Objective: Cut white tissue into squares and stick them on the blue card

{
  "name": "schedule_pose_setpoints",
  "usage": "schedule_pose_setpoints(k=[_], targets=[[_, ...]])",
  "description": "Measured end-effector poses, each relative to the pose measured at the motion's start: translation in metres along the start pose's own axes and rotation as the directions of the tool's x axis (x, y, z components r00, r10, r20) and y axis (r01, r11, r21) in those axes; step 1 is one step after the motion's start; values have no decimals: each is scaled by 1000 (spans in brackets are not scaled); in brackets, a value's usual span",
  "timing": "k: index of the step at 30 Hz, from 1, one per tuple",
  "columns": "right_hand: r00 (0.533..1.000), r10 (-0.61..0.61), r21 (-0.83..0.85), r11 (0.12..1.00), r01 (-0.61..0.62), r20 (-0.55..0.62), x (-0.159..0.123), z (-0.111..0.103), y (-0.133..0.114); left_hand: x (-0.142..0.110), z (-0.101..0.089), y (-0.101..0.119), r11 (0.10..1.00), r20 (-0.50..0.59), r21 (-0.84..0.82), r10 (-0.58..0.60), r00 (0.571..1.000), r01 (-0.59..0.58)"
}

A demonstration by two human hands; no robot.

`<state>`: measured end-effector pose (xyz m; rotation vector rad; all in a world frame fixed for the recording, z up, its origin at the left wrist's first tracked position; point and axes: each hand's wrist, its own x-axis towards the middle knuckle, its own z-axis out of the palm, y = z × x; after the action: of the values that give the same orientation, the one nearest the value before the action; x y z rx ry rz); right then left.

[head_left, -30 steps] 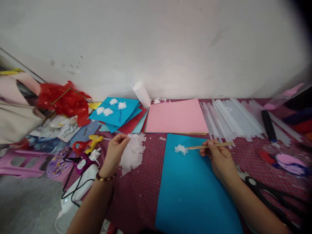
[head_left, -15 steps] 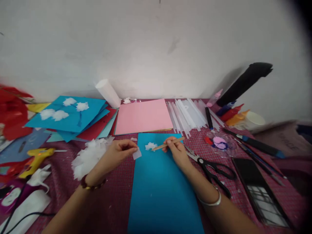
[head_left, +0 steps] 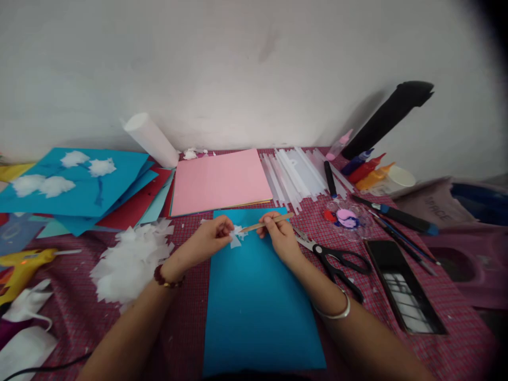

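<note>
A long blue paper sheet [head_left: 262, 307] lies before me. Near its far end is a small white paper tuft [head_left: 239, 231]. My left hand [head_left: 214, 233] pinches a thin white paper square [head_left: 235, 241] at the left side of the tuft. My right hand [head_left: 280, 233] grips a flat wooden craft stick [head_left: 270, 222] between thumb and fingers, its tip at the tuft. Left of the sheet sits a pile of white paper squares [head_left: 130, 262]. Scissors [head_left: 333, 259] with black handles lie beside my right forearm.
Pink paper [head_left: 222, 182] lies beyond the sheet, near translucent glue sticks [head_left: 297, 177]. Blue cards with white tufts [head_left: 75, 180] are stacked at left, above a yellow glue gun [head_left: 24, 267]. On the right are a paint palette [head_left: 349, 218], a phone [head_left: 405, 286] and paint bottles [head_left: 369, 172].
My left hand has moved right, bringing the paper square from the sheet's left edge to the tuft and the stick's tip. The whole view has shifted slightly.
</note>
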<state>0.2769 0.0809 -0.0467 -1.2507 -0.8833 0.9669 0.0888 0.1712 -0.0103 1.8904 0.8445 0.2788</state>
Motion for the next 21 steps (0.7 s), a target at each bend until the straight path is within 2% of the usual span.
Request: schedule_pose_setpoints(k=[3, 6, 8, 10, 14, 17, 21], targets=[[997, -27, 24, 999, 29, -68, -4, 0, -5, 6, 5, -2, 994, -67, 110, 10, 998, -2], [987, -115, 39, 992, 120, -113, -11, 1, -11, 8, 7, -7, 986, -88, 164, 6, 996, 8], [985, -166, -3, 986, 166, -52, -16, 2, -13, 8, 7, -11, 986, -101, 167, 14, 995, 3], [976, -211, -90, 972, 216, 58, -20, 4, -14, 8, 8, -13, 987, -108, 162, 29, 994, -11], [927, -296, -262, 898, 352, 232, -23, 5, -11, 9, 9, -14, 984, -123, 173, 51, 991, -29], [904, -328, -334, 849, 409, 273, -23, 4, -11, 9, 10, -14, 982, -136, 186, 57, 989, -30], [891, -369, -442, 775, 453, 265, -22, 5, -13, 9, 11, -14, 984, -129, 176, 55, 990, -32]])
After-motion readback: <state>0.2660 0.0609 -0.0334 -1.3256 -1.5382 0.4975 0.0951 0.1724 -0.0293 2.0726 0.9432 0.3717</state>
